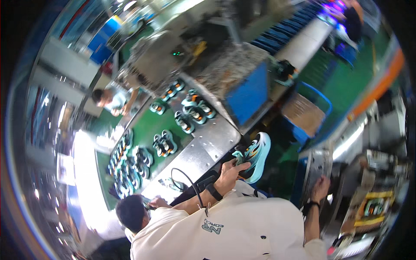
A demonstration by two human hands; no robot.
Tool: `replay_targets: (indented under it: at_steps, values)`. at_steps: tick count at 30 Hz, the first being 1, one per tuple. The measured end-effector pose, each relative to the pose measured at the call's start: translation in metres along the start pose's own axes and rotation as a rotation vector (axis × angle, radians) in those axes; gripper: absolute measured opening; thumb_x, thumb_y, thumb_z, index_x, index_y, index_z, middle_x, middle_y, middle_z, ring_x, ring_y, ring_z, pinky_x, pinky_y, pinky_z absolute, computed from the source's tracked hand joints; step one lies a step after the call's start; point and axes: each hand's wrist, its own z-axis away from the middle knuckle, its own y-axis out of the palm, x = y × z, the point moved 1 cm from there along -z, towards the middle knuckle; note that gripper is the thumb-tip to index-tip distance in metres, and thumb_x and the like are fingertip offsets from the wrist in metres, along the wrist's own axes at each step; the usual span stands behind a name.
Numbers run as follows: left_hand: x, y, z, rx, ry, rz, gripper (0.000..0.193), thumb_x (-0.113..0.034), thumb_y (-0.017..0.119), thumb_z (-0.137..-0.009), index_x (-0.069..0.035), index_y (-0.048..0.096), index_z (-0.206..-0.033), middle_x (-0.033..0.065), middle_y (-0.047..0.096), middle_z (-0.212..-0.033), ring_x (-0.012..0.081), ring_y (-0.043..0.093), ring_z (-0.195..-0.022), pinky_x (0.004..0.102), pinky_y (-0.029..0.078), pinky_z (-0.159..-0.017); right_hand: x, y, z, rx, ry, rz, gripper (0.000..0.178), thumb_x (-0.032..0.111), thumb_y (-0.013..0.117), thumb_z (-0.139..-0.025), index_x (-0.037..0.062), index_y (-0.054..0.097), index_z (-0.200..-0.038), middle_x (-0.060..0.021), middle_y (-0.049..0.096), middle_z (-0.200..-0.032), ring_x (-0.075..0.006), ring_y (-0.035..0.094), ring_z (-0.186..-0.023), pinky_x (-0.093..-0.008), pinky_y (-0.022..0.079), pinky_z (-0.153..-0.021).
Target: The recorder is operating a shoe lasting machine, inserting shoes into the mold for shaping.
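A running shoe (258,159) with a pale teal sole, a dark upper and orange accents is tilted on its side in front of my body. My left hand (232,172) is closed on it at its laces and collar, thumb across the upper. Off to the right, my right hand (320,189) is next to a grey metal panel (318,162) of a machine. Its fingers are small and blurred, so their grip is unclear. Both my wrists wear dark bands.
Several matching shoes stand on the green conveyor belt (171,134) at the left, bordered by a metal plate (212,145). A blue-framed cart (305,110) stands ahead to the right. One person (132,212) works close on my left, another (115,102) across the belt.
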Motion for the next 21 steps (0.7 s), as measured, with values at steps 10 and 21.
replay_targets:
  at_steps: [10,21]
  values:
    - [-0.029,-0.273,-0.094,-0.728,0.329,0.429,0.033,-0.006,0.079,-0.075,0.005,0.063,-0.102,0.0116,0.068,-0.093,0.0221,0.067,-0.075,0.0368,0.056,-0.070,0.286,-0.099,-0.229,-0.175,-0.490,-0.606,0.016,0.010,0.061,-0.095,0.0007,0.061,-0.108,-0.0057,0.062,-0.093,-0.0129,0.057,-0.081,-0.0270,0.048,-0.074]
    - [-0.125,-0.587,-0.241,-1.167,0.471,0.500,0.030,-0.013,0.078,-0.069,0.004,0.061,-0.088,0.0127,0.065,-0.087,0.0227,0.064,-0.077,0.0412,0.050,-0.057,0.922,-0.073,-0.320,0.088,-1.339,-0.199,0.034,0.009,0.068,-0.084,0.0054,0.061,-0.118,-0.0096,0.068,-0.107,-0.0204,0.064,-0.100,-0.0375,0.051,-0.089]
